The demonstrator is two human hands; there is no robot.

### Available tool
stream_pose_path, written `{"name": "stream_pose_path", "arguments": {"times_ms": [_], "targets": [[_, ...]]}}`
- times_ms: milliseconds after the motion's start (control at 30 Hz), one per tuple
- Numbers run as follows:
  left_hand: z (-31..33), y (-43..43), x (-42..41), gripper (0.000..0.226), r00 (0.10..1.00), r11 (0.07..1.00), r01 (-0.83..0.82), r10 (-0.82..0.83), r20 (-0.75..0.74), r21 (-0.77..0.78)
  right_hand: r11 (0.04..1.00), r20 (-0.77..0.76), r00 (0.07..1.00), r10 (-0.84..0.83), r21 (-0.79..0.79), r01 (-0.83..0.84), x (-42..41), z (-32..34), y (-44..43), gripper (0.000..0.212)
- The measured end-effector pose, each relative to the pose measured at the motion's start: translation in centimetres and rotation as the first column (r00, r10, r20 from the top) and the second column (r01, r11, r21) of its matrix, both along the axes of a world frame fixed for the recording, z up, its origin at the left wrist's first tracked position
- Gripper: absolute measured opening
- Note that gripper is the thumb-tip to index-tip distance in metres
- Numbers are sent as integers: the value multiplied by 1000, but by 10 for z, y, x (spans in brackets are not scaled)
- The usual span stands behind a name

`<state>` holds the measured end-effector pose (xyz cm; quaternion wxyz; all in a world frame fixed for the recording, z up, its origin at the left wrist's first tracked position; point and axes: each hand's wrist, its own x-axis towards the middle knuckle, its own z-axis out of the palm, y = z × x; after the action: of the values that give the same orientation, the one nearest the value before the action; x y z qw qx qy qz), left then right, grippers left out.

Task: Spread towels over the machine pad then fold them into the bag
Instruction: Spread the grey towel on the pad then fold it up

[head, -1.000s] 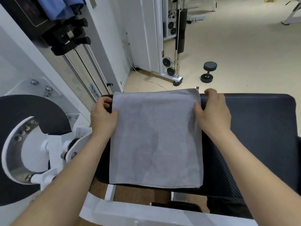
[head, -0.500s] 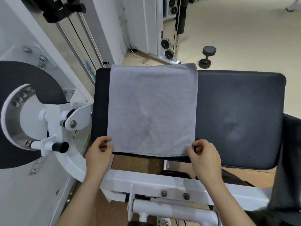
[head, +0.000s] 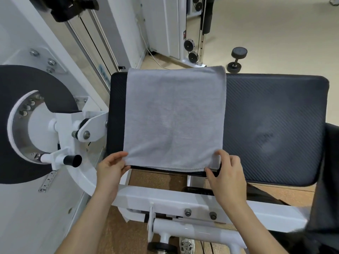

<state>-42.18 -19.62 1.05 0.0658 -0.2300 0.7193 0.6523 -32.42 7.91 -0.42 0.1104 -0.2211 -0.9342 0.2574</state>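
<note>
Count: 1 grey towel, 1 black machine pad, 2 hands in view, left hand and right hand, 1 dumbbell, 1 black-capped knob.

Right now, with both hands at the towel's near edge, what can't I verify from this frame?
- Head view, grey cloth towel: its far edge drops behind the black cushioned machine pad, so the overhang is hidden.
- Left hand and right hand: any fingers under the towel's hem are covered by it.
- Dark fabric at right: cut off by the frame edge, unidentifiable.
</note>
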Motion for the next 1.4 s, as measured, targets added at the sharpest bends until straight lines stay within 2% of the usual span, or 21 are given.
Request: {"name": "stream_pose_path", "arguments": {"times_ms": [133,200,300,400,500,700,833,900,967,1067,1200,1300,1333,1367,1400], "targets": [[-2,6,8,48,982,955,175,-188,-31,-238,996,-47,998,-40,-85,36,0,0,-4,69],[-3,5,8,41,984,955,153,-172,-51,-254,984,-53,993,-107,-150,98,-1,2,-8,74],[-4,2,4,21,993,983,81,-94,-72,-163,955,-38,978,-204,-227,190,0,3,-16,73],[-3,-2,3,19,999,997,34,-33,-24,74,933,6,965,-262,-255,255,1,3,-18,58],[-5,-3,4,21,999,980,-17,9,41,198,884,68,942,-329,-330,332,0,3,-18,43],[-5,-2,2,23,998,981,-29,17,60,194,857,130,927,-353,-352,376,-2,4,-22,23],[-2,-1,2,22,998,981,-30,21,52,189,900,38,945,-324,-297,320,-1,3,-30,12],[-1,-1,2,22,999,981,-35,27,41,190,893,9,948,-319,-334,303,1,7,-29,10],[0,-2,1,23,999,980,-40,33,36,193,827,-5,940,-341,-476,298,2,10,-27,11],[-2,-1,1,24,998,977,-55,46,46,206,677,10,923,-386,-677,290,3,10,-21,15],[-5,1,2,23,997,980,-72,63,54,186,558,78,929,-362,-780,283,3,10,-13,18],[-5,2,3,25,994,975,-109,100,52,195,412,97,898,-429,-864,290,5,14,-6,24],[-5,1,2,24,992,972,-120,110,55,203,385,98,891,-443,-877,288,6,14,-3,25],[-4,1,2,20,992,970,-125,115,59,208,400,90,894,-439,-872,284,7,13,-1,30],[-3,1,1,16,992,971,-123,113,63,205,460,80,907,-412,-842,283,7,11,1,35]]}}
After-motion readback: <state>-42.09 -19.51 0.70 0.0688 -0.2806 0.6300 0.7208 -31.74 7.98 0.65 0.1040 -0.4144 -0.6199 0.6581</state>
